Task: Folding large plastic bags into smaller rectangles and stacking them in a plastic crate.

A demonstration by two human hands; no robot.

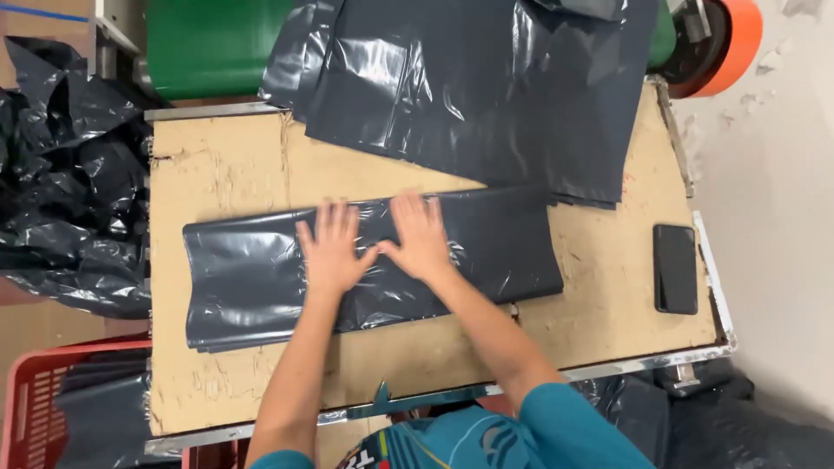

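Note:
A folded stack of dark grey plastic bags lies lengthwise across a worn wooden worktable. Both of my hands rest flat on its middle, fingers spread and thumbs almost touching. My left hand presses the stack just left of centre. My right hand presses beside it on the right. Neither hand grips anything. Behind the stack, a wider pile of the same grey plastic bags hangs down onto the table from a green roller.
A black phone lies near the table's right edge. Crumpled black plastic is heaped to the left, above a red crate holding more bags. An orange wheel sits at the top right. More dark plastic lies under the table's right corner.

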